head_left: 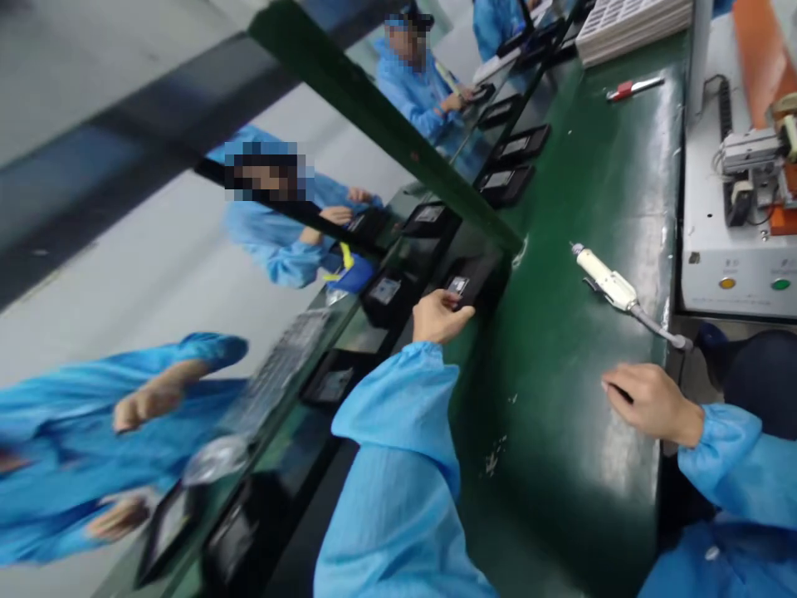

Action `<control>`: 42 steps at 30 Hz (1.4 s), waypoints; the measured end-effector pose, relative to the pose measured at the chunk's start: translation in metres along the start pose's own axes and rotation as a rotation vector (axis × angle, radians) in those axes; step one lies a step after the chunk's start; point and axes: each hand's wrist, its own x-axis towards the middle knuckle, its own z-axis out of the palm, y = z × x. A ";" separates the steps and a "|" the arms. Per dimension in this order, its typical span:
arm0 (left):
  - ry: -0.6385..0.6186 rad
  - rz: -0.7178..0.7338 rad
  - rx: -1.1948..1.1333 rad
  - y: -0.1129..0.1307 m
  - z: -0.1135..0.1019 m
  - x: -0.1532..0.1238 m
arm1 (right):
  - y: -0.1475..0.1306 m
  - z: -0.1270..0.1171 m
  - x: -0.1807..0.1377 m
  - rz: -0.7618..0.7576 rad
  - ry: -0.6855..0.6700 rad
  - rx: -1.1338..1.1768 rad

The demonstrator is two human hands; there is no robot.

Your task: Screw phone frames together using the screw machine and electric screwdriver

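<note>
My left hand (pixel 441 317) reaches to the conveyor line at the far side of the bench. Its fingertips are at the near edge of a black box-shaped unit (pixel 476 278) with a pale label, and the thumb stands apart from the fingers. Whether the fingers touch the unit I cannot tell. Over the near edge of the green bench (pixel 560 399), my right hand (pixel 651 403) has its fingers curled inward; anything inside them is hidden. Beyond the right hand lies a white electric screwdriver (pixel 607 278) with a grey cable.
A green post (pixel 398 133) slants down beside the left hand. More black units (pixel 389 295) line the conveyor, with co-workers in blue behind it. A red-handled tool (pixel 635 89) and stacked white trays (pixel 628 29) lie farther along. A machine (pixel 740 274) stands at right.
</note>
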 end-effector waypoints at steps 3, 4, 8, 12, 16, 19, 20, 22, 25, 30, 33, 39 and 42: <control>-0.017 0.030 -0.112 0.017 0.000 -0.056 | 0.002 0.001 -0.002 0.020 0.020 0.044; -0.024 0.047 -0.147 0.025 0.001 -0.077 | 0.002 0.000 -0.001 0.024 0.042 0.078; -0.019 0.198 -0.298 0.062 0.013 -0.161 | -0.005 -0.022 0.008 0.096 0.240 0.218; -0.060 0.462 -0.364 0.099 0.044 -0.239 | -0.020 -0.054 0.034 0.268 0.230 0.147; -0.099 0.584 -0.291 0.123 0.075 -0.298 | -0.029 -0.061 0.062 0.383 -0.331 -0.144; -0.060 0.679 -0.349 0.121 0.081 -0.309 | -0.026 -0.058 0.073 0.467 -0.631 -0.402; -0.025 0.699 -0.380 0.114 0.079 -0.304 | -0.024 -0.058 0.075 0.482 -0.676 -0.447; 0.084 0.642 -0.374 0.093 0.074 -0.285 | -0.017 -0.060 0.076 0.504 -0.727 -0.467; 0.129 0.422 -0.156 0.051 0.065 -0.241 | -0.007 -0.066 0.077 0.536 -0.771 -0.433; -0.278 0.428 0.116 0.000 0.057 -0.208 | -0.013 -0.063 0.078 0.525 -0.833 -0.558; -0.305 0.441 0.180 -0.020 0.051 -0.226 | -0.019 -0.057 0.081 0.492 -0.899 -0.591; -0.234 0.425 0.252 -0.048 0.037 -0.268 | -0.017 -0.054 0.087 0.468 -0.898 -0.596; -0.152 0.365 0.208 -0.042 0.039 -0.258 | -0.022 -0.056 0.084 0.423 -0.876 -0.630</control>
